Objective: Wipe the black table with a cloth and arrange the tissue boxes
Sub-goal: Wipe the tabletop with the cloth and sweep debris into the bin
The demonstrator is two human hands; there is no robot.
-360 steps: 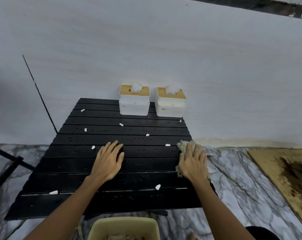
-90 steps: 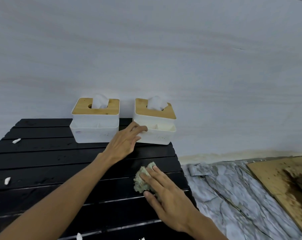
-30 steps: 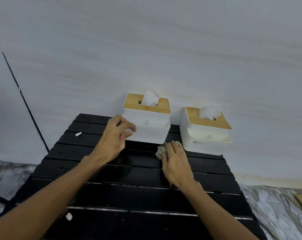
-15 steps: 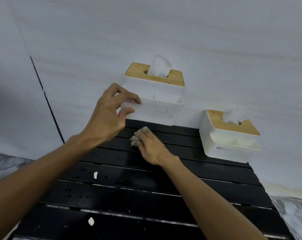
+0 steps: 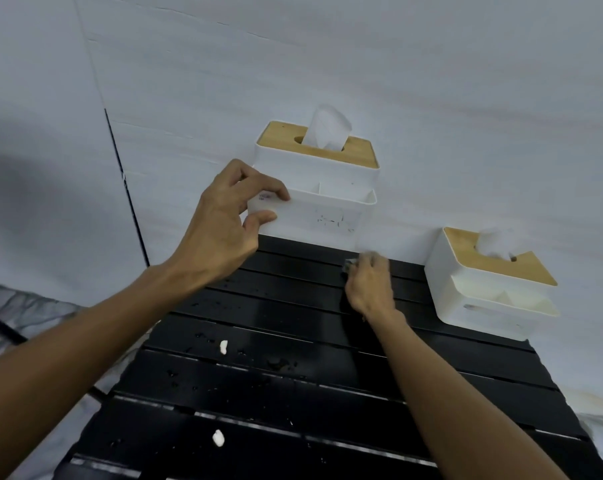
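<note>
- The slatted black table (image 5: 293,375) stands against a pale wall (image 5: 362,64), and I use it as the landmark. Its far slats look wiped and glossy, while the near slats carry dark specks and two white crumbs (image 5: 223,347).
- The left white tissue box with a bamboo lid (image 5: 313,199) is now off the table, held up over its far edge, with a tissue standing from its slot. A second ago it sat on the far slats, so the patch under it is newly bare.
- The right white tissue box with a bamboo lid (image 5: 490,289) sits on the table's far right corner, touching nothing else, where it was a moment ago.
- The left hand (image 5: 227,223) pinches the raised box at its left front corner, thumb below and fingers curled over the rim of its front tray.
- The right hand (image 5: 369,282) presses down on the far slats just under the raised box, fingers closed over a small grey-green cloth (image 5: 351,262), of which only a tip shows. It has slid right along the table's far edge in the last half second.
- My reading: the wiping under the lifted box is under way, so that box can soon go back down. The crumbs on the near slats and the spot beneath the right box are probably still to do.
</note>
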